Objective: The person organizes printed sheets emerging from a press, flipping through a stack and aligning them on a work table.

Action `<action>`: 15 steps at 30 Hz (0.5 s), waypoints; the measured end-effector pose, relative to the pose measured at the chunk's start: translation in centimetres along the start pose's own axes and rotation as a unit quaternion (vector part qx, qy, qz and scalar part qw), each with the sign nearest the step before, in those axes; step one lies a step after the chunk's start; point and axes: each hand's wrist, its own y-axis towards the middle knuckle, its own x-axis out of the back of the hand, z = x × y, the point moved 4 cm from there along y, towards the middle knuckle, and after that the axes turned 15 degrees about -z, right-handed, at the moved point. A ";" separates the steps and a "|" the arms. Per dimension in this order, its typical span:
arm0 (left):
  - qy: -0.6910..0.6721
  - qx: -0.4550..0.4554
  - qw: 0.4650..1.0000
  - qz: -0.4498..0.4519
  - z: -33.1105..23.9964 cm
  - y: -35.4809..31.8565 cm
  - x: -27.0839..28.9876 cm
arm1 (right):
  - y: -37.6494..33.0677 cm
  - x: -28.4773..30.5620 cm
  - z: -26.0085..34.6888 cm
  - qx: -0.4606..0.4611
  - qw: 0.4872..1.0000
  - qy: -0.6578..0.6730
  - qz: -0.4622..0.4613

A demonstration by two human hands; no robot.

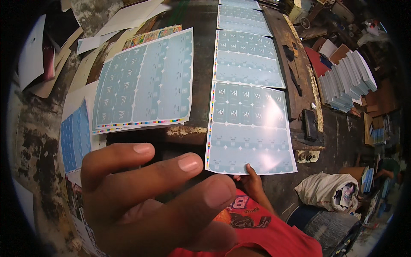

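My left hand (pixel 145 192) is raised close to the camera at the lower left, its fingers bent and apart, with nothing seen in them. Lower in the middle, my right hand (pixel 250 182) grips the near edge of a pale blue-green printed sheet (pixel 244 132), thumb on top. That sheet has rows of card-like panels and a colour strip along its left side, and light glares off its right half. Beyond it lie more such sheets (pixel 248 58) in a line running away. A stack of similar printed sheets (pixel 147 81) rests on the table's left part.
Darker blue sheets (pixel 76 135) and white paper (pixel 128 19) lie on the left. A black box-like object (pixel 310 124) sits on the worn table's (pixel 201 55) right edge. To the right are stacked paper bundles (pixel 346 81) and a white sack (pixel 327 192).
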 end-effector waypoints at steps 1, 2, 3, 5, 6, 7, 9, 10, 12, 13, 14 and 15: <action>-0.003 0.011 1.000 -0.002 0.3 -0.1 0.2 | 0.0 0.0 0.2 0.003 1.000 -0.009 0.007; -0.002 0.018 1.000 0.010 0.5 -0.2 0.4 | 0.0 -0.1 0.3 0.004 1.000 -0.008 0.000; 0.001 0.025 0.999 0.020 0.6 -0.2 0.7 | -0.1 -0.5 0.6 0.005 1.000 -0.009 -0.006; 0.017 -0.002 1.000 -0.001 0.6 -0.3 0.7 | 0.2 -1.1 1.1 0.004 1.000 -0.004 -0.010; 0.029 -0.038 0.998 -0.030 0.5 -0.5 0.1 | 0.6 -1.1 1.2 0.002 1.000 0.002 -0.008; 0.041 -0.073 0.995 -0.060 0.4 -0.7 -0.1 | 1.0 -1.3 1.3 -0.001 1.000 0.008 -0.006; 0.053 -0.062 0.996 -0.023 0.4 -0.6 0.1 | 1.9 -1.7 1.9 -0.006 1.000 0.025 -0.010; 0.058 -0.057 0.997 -0.004 0.5 -0.7 0.2 | 2.4 -1.9 2.3 -0.009 0.999 0.035 -0.012; -0.011 -0.003 1.000 -0.014 0.5 -1.5 0.8 | 3.8 -2.2 2.7 -0.019 0.999 0.045 -0.003; -0.030 0.030 0.999 -0.015 0.9 -2.2 0.5 | 4.3 -2.5 3.0 -0.021 0.999 0.050 0.005; -0.066 0.056 0.996 -0.017 1.7 -2.9 -0.5 | 4.9 -2.4 3.3 -0.014 0.998 0.065 0.002; -0.061 0.079 0.995 -0.002 3.3 -3.9 -3.0 | 5.3 -1.9 3.6 0.008 0.997 0.072 0.003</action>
